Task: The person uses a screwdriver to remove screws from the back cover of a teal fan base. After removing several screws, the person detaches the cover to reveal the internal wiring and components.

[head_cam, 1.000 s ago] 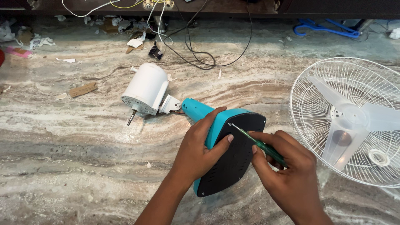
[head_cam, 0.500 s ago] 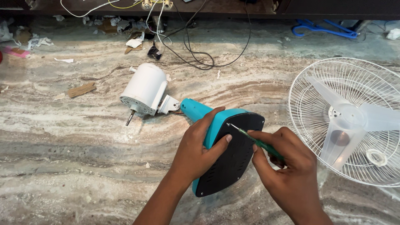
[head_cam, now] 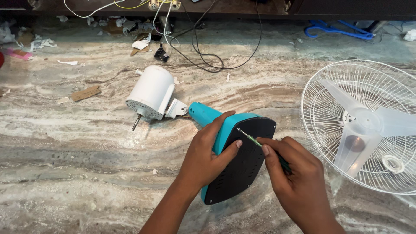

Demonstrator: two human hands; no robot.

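A teal fan base [head_cam: 236,162] with a black underside lies tipped on its side on the marble floor. Its teal neck joins a white motor housing [head_cam: 151,93] with a bare metal shaft. My left hand [head_cam: 208,156] grips the base's upper edge, thumb pressed on the black plate. My right hand [head_cam: 294,177] holds a green-handled screwdriver [head_cam: 255,141], its tip touching the black plate near the top edge.
A white wire fan guard [head_cam: 342,86] with translucent blades [head_cam: 368,125] lies at the right. Black cables [head_cam: 208,56] loop across the floor beyond the motor. Paper scraps, a small wooden piece [head_cam: 86,93] and a blue hanger [head_cam: 336,32] lie near the far edge.
The hands, base and screwdriver stay almost as they were. The screwdriver tip remains on the black plate, with only a slight shift of the view.
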